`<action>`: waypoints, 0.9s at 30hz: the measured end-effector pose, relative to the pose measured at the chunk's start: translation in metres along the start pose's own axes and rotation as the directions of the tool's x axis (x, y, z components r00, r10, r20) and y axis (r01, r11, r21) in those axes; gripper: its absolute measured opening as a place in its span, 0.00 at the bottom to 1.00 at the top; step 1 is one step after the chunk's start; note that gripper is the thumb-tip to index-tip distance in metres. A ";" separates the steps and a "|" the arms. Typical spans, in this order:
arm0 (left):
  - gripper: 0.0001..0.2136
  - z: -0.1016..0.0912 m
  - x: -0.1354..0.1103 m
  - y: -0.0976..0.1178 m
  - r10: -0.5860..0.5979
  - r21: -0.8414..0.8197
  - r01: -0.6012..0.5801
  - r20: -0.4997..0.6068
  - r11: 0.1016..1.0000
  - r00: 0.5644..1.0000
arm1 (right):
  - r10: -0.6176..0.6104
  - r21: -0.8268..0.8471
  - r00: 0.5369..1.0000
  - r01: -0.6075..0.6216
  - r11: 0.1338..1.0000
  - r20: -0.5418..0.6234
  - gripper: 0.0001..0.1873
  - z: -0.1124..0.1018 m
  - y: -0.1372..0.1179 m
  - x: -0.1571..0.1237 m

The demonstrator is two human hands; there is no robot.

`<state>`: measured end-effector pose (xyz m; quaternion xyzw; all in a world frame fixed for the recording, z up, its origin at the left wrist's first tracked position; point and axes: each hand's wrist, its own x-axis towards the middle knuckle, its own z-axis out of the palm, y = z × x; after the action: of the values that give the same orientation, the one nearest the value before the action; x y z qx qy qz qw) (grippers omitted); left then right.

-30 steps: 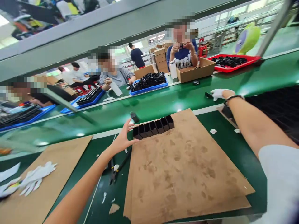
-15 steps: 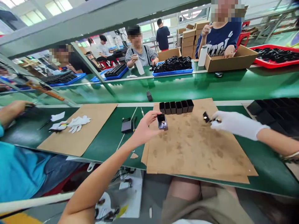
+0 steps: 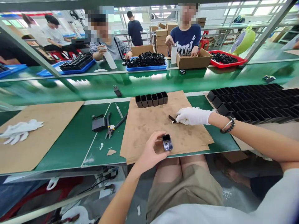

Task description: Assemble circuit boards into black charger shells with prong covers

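Observation:
My bare left hand (image 3: 154,149) grips a small black plastic housing (image 3: 167,143) between thumb and fingers, its open end facing up toward me. Something light shows inside the housing. My right hand (image 3: 192,116), in a white glove, pinches a small black part with shiny metal (image 3: 172,119) just above the cardboard sheet (image 3: 149,130). The two hands are apart, the right one farther back. Behind them a row of several black open housings (image 3: 151,100) stands at the back of the cardboard.
To the left lie cutting pliers (image 3: 109,127), a black box-shaped device (image 3: 98,123), a thin white tool (image 3: 119,110) and a white glove (image 3: 22,130). Many black housings (image 3: 252,101) fill the right side. A black plug adapter (image 3: 117,91) lies on the green strip. Co-workers sit opposite.
The view has swung right. My left hand has brought the housing closer to me, near the table's front edge. My right hand keeps the small part and is now lower over the cardboard.

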<state>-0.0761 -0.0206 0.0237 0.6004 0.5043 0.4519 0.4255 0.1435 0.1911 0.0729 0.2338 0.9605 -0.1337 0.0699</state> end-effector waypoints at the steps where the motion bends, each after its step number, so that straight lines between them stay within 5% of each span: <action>1: 0.26 0.002 0.000 0.001 -0.004 -0.030 0.004 0.004 1.000 1.000 | 0.025 0.035 1.000 -0.025 0.999 -0.012 0.19 0.000 -0.001 0.001; 4: 0.25 0.002 -0.001 0.007 -0.008 -0.117 0.006 -0.018 0.993 1.000 | 0.145 0.461 0.989 -0.134 0.877 0.012 0.19 -0.005 -0.010 -0.006; 6: 0.27 0.001 -0.002 0.013 -0.010 -0.173 -0.001 -0.061 0.985 0.998 | 0.189 0.814 0.980 -0.155 0.560 0.057 0.27 -0.007 -0.024 -0.019; 8: 0.28 0.001 -0.004 0.021 -0.009 -0.222 -0.008 -0.078 0.975 0.997 | 0.225 0.962 0.974 -0.067 0.266 0.005 0.33 -0.006 -0.046 -0.036; 10: 0.29 0.003 -0.006 0.030 0.007 -0.245 -0.027 -0.084 0.969 0.996 | 0.301 0.980 0.942 0.103 0.169 -0.150 0.30 -0.004 -0.074 -0.053; 12: 0.29 0.006 -0.008 0.040 0.044 -0.237 -0.067 -0.100 0.969 0.994 | 0.351 0.926 0.858 0.320 0.203 -0.374 0.23 0.000 -0.101 -0.065; 14: 0.28 0.009 -0.010 0.051 0.094 -0.191 -0.118 -0.129 0.974 0.987 | 0.384 0.809 0.712 0.511 0.290 -0.588 0.21 0.004 -0.124 -0.072; 17: 0.27 0.012 -0.012 0.064 0.173 -0.071 -0.186 -0.160 0.980 0.972 | 0.351 0.642 0.537 0.640 0.422 -0.767 0.24 0.010 -0.145 -0.073; 27: 0.35 0.011 -0.008 0.074 0.462 0.083 -0.455 -0.134 0.887 0.877 | -0.006 0.311 0.366 0.799 0.514 -0.931 0.32 0.001 -0.150 -0.066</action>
<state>-0.0493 -0.0389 0.0918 0.6774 0.3891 0.5710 0.2524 0.1318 0.0343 0.1186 -0.0067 0.7367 -0.3915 -0.5514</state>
